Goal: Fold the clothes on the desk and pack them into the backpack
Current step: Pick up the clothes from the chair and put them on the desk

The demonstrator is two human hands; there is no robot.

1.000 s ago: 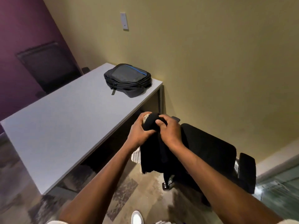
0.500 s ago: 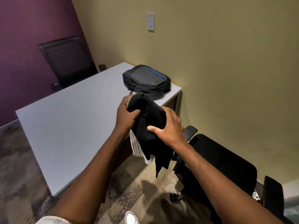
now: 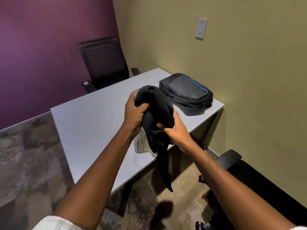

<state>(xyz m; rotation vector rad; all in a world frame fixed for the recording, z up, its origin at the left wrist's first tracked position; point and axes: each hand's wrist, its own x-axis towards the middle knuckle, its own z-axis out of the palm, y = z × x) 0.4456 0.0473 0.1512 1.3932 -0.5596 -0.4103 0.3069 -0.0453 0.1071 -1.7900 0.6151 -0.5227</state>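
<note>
Barely begun, I'd say: the left hand (image 3: pixel 134 113) and right hand (image 3: pixel 178 132) both clutch a bunched black garment (image 3: pixel 157 120) over a striped one (image 3: pixel 141 144), unfolded, above the desk (image 3: pixel 93 123). The backpack (image 3: pixel 187 93) lies zipped at two o'clock.

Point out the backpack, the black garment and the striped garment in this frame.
backpack (image 3: pixel 187 89): head view, on its grey front panel.
black garment (image 3: pixel 159 110): head view, on the bunched part between both hands.
striped garment (image 3: pixel 141 145): head view, on the part hanging below the left hand.
</note>
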